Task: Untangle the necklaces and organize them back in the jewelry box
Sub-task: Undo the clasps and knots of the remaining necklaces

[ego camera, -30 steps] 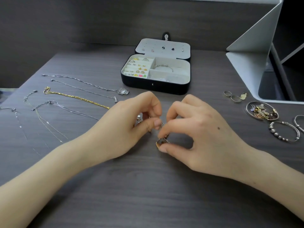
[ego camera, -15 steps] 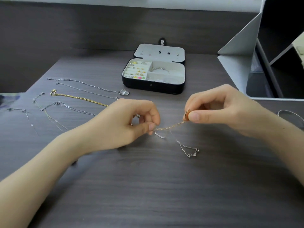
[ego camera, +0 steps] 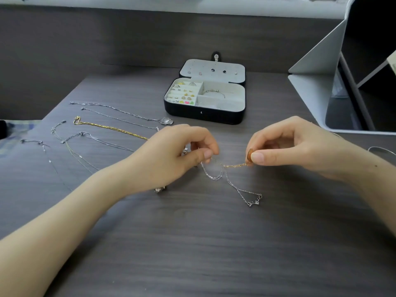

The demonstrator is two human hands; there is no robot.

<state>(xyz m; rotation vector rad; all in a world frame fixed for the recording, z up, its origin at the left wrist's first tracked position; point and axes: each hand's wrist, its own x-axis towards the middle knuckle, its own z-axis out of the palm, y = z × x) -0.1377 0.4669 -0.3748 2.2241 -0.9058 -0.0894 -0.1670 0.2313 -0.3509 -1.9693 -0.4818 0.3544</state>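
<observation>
My left hand (ego camera: 175, 155) pinches the tangled chains at mid-table. My right hand (ego camera: 295, 146) pinches an orange pendant (ego camera: 249, 155) with a thin gold chain (ego camera: 235, 165) stretched between the two hands. A silver chain (ego camera: 233, 185) loops down from the tangle and ends in a silver antler pendant (ego camera: 255, 201) lying on the table. The open black jewelry box (ego camera: 203, 115) stands behind the hands, with rings and earrings in its left compartments and a bangle on the right. Several untangled necklaces lie in rows at the left, among them a gold one (ego camera: 107, 126).
A white shelf unit (ego camera: 317, 86) stands at the right back. A silver hoop (ego camera: 381, 150) peeks out behind my right wrist. A small silver piece (ego camera: 159, 189) lies under my left wrist. The dark wooden table (ego camera: 192, 243) extends toward me.
My hands have drawn apart, the right one pulling the orange pendant and gold chain to the right. The silver chain with the antler pendant dropped out onto the table.
</observation>
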